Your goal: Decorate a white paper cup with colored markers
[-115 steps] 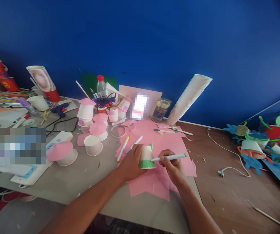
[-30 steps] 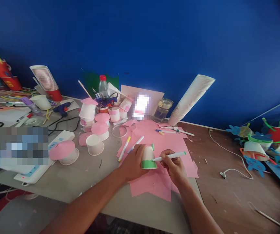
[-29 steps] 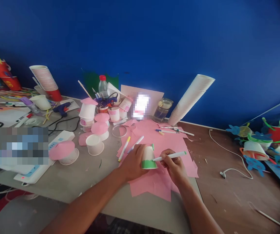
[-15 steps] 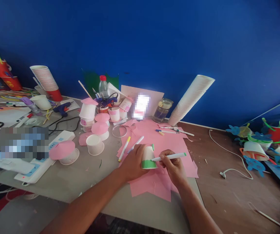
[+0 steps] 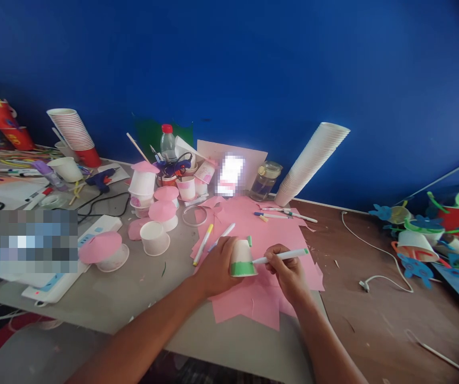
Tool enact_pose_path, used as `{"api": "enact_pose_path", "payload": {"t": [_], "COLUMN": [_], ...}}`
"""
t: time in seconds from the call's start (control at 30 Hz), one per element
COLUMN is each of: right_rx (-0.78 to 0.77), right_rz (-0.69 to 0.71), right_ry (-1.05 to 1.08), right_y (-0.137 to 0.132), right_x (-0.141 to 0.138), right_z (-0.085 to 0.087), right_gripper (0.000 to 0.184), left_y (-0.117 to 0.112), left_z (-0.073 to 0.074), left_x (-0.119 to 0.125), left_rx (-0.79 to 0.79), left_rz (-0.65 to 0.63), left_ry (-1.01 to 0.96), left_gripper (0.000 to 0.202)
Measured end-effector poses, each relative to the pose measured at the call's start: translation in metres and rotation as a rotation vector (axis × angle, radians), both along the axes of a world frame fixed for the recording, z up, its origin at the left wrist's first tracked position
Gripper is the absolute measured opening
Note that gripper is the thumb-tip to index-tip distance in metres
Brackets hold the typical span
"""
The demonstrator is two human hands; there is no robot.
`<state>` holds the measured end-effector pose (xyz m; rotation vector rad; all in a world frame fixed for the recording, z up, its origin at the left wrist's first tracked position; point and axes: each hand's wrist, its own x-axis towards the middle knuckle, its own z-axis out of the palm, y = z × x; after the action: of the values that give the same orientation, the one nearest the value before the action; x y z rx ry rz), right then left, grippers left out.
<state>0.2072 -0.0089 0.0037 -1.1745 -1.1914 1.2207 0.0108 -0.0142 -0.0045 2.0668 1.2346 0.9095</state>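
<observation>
Cup [image 5: 243,255] is partly hidden by left fingers [image 5: 225,249] clamped around it; right fingers [image 5: 278,249] pinch a marker [image 5: 294,253].

From where I stand, paper [image 5: 269,229] covers the middle of the tabletop [image 5: 133,290]. Over it, the left grip [image 5: 215,269] has an upside-down cup [image 5: 243,260]; just right of that, the right grip [image 5: 285,269] has a marker [image 5: 297,255]. Behind, before the wall [image 5: 229,64], are a card [image 5: 255,160], a jar [image 5: 266,181] at its right edge, then a leaning stack [image 5: 313,162]. Left of the paper sits a tub [image 5: 155,240], a power strip [image 5: 59,281] farther left.
</observation>
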Motion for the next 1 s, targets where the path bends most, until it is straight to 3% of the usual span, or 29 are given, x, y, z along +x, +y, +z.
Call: {"api": "enact_pose_path", "payload": {"t": [1.0], "right_rx": [-0.049], "right_rz": [-0.015], "right_ry": [0.06], "right_y": [0.0019], "right_x": [0.0019], "right_z": [-0.0025], "right_gripper": [0.028], "left_y": [0.0004], "left_z": [0.0004], "left_x": [-0.0007], "left_rx": [-0.007], "left_rz": [-0.008], "left_ry": [-0.004], "left_gripper": [0.075]}}
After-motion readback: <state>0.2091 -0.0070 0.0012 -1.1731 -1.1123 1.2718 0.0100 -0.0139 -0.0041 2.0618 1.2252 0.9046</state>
